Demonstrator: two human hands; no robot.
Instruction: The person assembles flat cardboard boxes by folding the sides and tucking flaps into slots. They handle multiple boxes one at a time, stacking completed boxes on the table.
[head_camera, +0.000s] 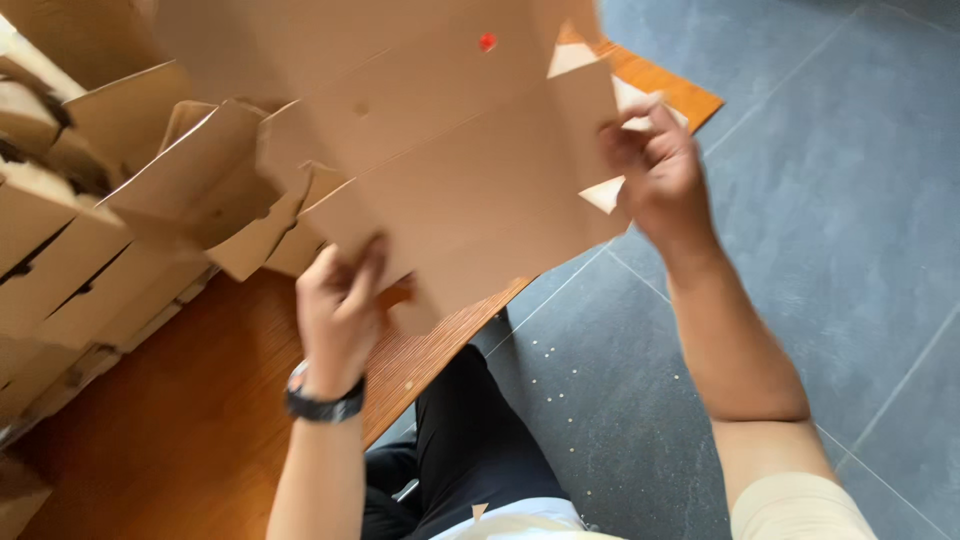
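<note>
My two hands hold a flat, unfolded cardboard box blank (470, 170) up over the wooden counter (180, 420). My left grip (340, 300), a dark watch (322, 405) at the wrist, is clamped on the blank's lower edge; my right grip (655, 165) is clamped on its far side edge, by the notched flaps. A small red dot (487, 41) marks the cardboard. Folded cardboard boxes (90, 220) are stacked on the counter to the left. Grey floor tiles (820, 200) lie beyond to the right.
</note>
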